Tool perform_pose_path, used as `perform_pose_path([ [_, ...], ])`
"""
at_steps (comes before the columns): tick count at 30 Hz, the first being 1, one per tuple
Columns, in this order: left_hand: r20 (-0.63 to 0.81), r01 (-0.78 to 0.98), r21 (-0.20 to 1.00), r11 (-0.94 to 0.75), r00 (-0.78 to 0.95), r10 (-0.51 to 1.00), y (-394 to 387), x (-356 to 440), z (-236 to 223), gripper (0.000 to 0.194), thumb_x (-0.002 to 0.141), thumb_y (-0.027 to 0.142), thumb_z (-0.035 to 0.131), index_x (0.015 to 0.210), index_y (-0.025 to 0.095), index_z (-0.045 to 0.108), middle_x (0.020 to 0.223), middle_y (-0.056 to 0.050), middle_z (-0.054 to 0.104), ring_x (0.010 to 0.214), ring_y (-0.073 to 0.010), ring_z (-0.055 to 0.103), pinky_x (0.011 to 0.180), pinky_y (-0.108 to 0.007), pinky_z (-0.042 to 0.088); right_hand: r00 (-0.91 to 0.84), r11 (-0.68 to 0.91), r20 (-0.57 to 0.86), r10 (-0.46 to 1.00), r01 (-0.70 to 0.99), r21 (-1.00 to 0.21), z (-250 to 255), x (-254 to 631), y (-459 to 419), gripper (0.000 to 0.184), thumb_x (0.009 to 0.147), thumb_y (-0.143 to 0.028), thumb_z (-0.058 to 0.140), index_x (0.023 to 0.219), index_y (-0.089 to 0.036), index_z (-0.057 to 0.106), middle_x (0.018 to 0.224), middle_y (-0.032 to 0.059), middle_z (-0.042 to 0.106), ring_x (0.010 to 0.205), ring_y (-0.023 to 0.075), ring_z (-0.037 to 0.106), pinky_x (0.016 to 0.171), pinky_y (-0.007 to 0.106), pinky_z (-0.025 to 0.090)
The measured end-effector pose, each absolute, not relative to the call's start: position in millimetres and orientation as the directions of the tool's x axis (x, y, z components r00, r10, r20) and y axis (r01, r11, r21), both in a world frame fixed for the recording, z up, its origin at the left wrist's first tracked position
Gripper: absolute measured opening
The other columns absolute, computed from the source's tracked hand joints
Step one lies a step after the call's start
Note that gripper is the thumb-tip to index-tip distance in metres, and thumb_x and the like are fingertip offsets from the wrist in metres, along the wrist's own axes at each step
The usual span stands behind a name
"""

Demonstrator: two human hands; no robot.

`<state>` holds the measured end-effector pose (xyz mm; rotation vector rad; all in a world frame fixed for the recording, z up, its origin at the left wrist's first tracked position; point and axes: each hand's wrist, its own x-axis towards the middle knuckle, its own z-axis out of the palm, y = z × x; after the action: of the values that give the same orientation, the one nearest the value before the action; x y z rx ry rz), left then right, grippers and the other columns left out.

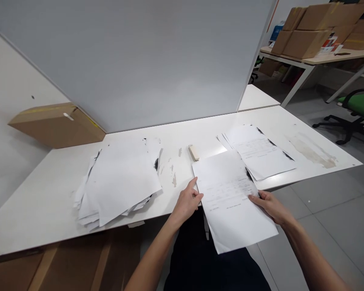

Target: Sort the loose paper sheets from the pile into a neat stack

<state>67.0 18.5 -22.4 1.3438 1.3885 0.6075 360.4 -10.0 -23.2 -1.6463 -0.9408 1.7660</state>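
Holding a printed sheet at the near side of the white table, with the lower part hanging beyond the edge, between a stack of white paper on the left and a pile of printed sheets on the right, a little farther. Best, probably, to support both sides at equal height, to press only lightly so as not to crease the paper, and to keep the lower part from bending down. Wise also to avoid rubbing the dark smudge on the right margin, and to mind the small cream block just beside the far left corner. With the right hand, clamped on the right edge, thumb on top and the other fingers underneath, mostly hidden. With the left hand, touching the left edge, index finger extended, thumb slightly apart from it, other fingers curled inward; cannot tell from this view whether really gripping or only steadying the paper.
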Motion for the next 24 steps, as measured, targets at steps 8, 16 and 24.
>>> perform_pose_path([
  [8,-0.325,0.413,0.884,0.219,0.205,0.923,34.6,70.9,-22.5,0.064,0.077,0.03,0.052,0.138,0.024,0.032,0.072,0.004,0.061,0.047,-0.0095,0.051,0.054,-0.024,0.045,-0.097,-0.608,-0.607,0.788,0.03,-0.794,-25.1,366.3,2.9,0.03,0.072,-0.041,0.065,0.093,-0.019,0.065,0.088,0.0066,0.072,0.077,0.0244,0.067,0.065,0.033,0.054],
  [16,-0.241,0.521,0.847,0.107,0.195,0.951,48.6,75.9,-26.8,0.053,0.077,0.034,0.052,0.128,0.022,0.048,0.071,-0.001,0.064,0.067,-0.0172,0.058,0.069,-0.029,0.044,-0.031,-0.566,-0.585,0.81,0.22,-0.795,-21.9,369.9,19.4,0.024,0.072,-0.044,0.063,0.074,-0.02,0.062,0.076,0.0047,0.071,0.068,0.0235,0.066,0.055,0.03,0.052],
  [24,0.013,0.819,0.573,-0.04,0.04,0.999,78.2,79.8,-19.8,0.052,0.087,0.028,0.039,0.138,0.026,0.032,0.086,-0.006,0.059,0.075,-0.0204,0.056,0.068,-0.03,0.039,-0.075,-0.575,-0.612,0.788,0.268,-0.773,-18.1,375.0,28.9,0.026,0.071,-0.045,0.064,0.075,-0.019,0.063,0.074,0.0041,0.071,0.063,0.0223,0.065,0.054,0.03,0.051],
])
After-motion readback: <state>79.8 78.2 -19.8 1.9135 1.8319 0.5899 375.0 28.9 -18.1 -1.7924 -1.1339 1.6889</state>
